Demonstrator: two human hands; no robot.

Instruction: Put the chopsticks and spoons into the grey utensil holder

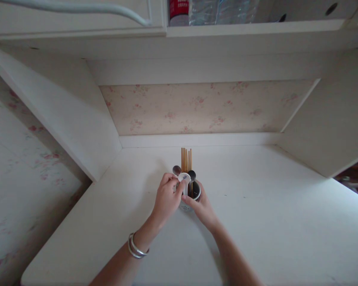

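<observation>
A white utensil holder [185,207] with small holes in its side stands on the white tabletop [265,222]. Several wooden chopsticks [186,159] rise from it, with a metal spoon [176,170] on the left and a dark metal spoon [191,175] on the right. My left hand [168,194] is closed on a white spoon [184,177] with a small blue mark, at the holder's near left. My right hand [201,204] wraps round the holder's right side, thumb toward the front. The lower part of the white spoon is partly hidden by my fingers.
A floral back panel [197,109] and white side panels [59,107] enclose the tabletop. Overhead, a cabinet shelf [250,28] holds clear plastic bottles [203,12] and one with a red label [179,8]. A pale curved handle [77,8] juts out at upper left.
</observation>
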